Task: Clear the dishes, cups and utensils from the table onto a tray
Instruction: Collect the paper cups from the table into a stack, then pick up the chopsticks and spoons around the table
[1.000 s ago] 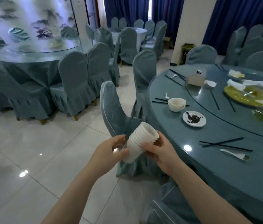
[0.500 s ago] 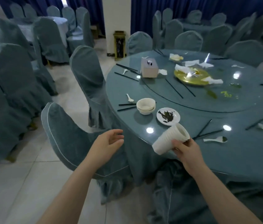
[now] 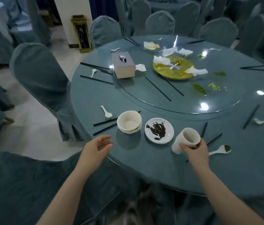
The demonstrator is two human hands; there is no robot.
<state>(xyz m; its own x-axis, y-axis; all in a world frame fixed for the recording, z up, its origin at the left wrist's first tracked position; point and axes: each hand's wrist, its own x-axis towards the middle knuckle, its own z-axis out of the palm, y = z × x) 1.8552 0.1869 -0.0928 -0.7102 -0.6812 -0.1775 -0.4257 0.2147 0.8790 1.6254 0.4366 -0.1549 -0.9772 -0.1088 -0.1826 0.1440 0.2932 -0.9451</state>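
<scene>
My right hand (image 3: 196,151) grips a stack of white ribbed cups (image 3: 185,140), tilted with the mouth facing up, just above the round blue table (image 3: 144,159). To its left lies a small white plate (image 3: 159,130) smeared with dark residue. Further left stand stacked white bowls (image 3: 129,121). My left hand (image 3: 96,147) hovers with relaxed fingers at the table's near edge, below the bowls, holding nothing. White spoons (image 3: 219,150) (image 3: 106,111) and black chopsticks (image 3: 105,125) lie scattered on the tabletop. No tray is in view.
A glass turntable (image 3: 184,101) carries a tissue box (image 3: 123,64), a yellow platter (image 3: 173,68) and crumpled napkins. Covered chairs (image 3: 39,75) ring the table; one stands at the left, another directly below me. More tables and a pillar stand behind.
My left hand let go of the cup stack and dropped to the table edge. My right hand carried the stack rightward over the table, beside the plate. My view swung onto the table.
</scene>
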